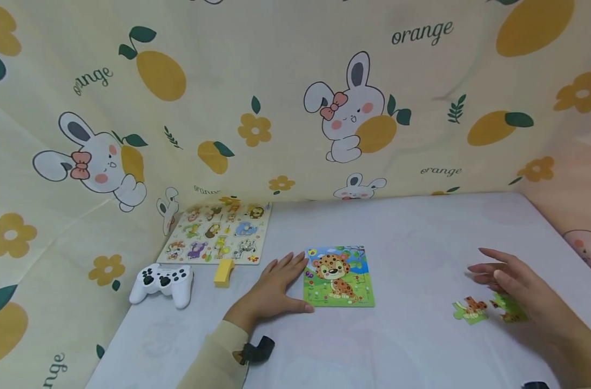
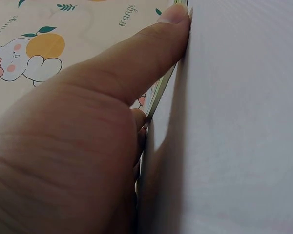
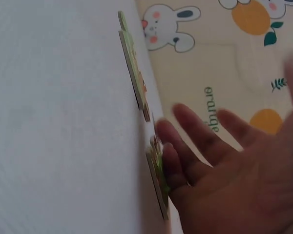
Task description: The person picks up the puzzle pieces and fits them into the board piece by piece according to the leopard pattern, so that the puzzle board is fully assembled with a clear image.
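A square leopard picture board [image 1: 338,278], green and blue, lies flat on the table. My left hand [image 1: 276,286] rests at its left side with fingers spread. The fingertips touch the board's upper left edge, and the thumb [image 2: 173,13] lies along its lower left corner. Over at the right, my right hand [image 1: 519,281] hovers, fingers loosely extended and holding nothing. Below it lie two loose jigsaw pieces, a left piece [image 1: 471,310] and a right piece [image 1: 510,309] partly hidden by that hand. In the right wrist view the fingers are close to the nearer piece [image 3: 157,183].
A white game controller [image 1: 163,283] lies at the table's left. Beside it is a yellow block [image 1: 223,273], near a wooden animal puzzle board [image 1: 215,235] at the back left. A patterned curtain [image 1: 276,97] rises behind the table [image 1: 422,237].
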Action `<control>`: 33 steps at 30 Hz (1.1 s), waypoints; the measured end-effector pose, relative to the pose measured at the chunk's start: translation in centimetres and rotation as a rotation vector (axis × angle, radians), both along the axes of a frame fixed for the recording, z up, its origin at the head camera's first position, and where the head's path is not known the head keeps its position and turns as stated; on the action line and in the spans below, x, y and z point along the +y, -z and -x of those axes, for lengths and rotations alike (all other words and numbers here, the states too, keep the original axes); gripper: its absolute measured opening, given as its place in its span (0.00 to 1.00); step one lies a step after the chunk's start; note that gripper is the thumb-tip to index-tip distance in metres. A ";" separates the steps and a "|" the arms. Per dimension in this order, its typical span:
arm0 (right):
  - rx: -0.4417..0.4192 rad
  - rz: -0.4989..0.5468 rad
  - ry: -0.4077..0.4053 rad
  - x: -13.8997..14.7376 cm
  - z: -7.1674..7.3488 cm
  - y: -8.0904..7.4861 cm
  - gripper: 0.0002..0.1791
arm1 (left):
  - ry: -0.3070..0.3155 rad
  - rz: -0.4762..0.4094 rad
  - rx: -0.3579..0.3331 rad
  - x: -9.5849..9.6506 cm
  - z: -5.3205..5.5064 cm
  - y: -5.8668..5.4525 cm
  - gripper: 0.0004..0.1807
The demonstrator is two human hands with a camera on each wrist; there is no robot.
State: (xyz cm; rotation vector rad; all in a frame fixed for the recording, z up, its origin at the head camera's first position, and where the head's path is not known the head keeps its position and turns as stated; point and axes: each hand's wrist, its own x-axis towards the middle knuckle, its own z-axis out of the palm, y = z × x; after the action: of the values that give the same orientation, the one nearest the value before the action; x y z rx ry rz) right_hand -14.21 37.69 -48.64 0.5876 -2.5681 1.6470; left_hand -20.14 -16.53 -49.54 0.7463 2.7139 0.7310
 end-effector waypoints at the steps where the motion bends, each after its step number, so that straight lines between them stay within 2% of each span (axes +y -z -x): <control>1: -0.001 -0.056 0.013 0.0 -0.1 0.1 0.31 | 0.000 0.000 0.000 0.0 0.0 0.0 0.66; 4: -0.024 -0.198 0.043 -0.2 -0.3 0.4 0.35 | -0.001 0.000 0.000 0.0 0.0 0.1 0.66; 7: -0.033 -0.287 0.025 -0.4 -0.8 0.4 0.38 | -0.002 0.000 0.002 0.0 -0.1 0.1 0.66; 10: -0.008 -0.309 -0.038 -0.6 -1.0 0.4 0.38 | -0.003 -0.002 0.001 0.0 -0.1 0.1 0.65; 14: 0.055 -0.329 -0.097 -1.0 -1.1 0.5 0.30 | -0.007 0.007 -0.005 0.0 -0.1 0.1 0.65; 19: 0.099 -0.391 -0.074 -1.4 -1.2 0.6 0.21 | -0.006 0.010 -0.003 0.0 0.0 0.2 0.66; 33: 0.098 -0.433 -0.083 -2.0 -1.1 0.3 0.20 | -0.003 -0.001 -0.016 0.0 0.0 0.0 0.66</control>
State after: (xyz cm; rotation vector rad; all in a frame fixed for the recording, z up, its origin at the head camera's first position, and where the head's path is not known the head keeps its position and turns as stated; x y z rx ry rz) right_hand -13.12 35.65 -48.91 0.7812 -2.8705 1.0419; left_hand -20.10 -16.48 -49.49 0.7338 2.7008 0.7358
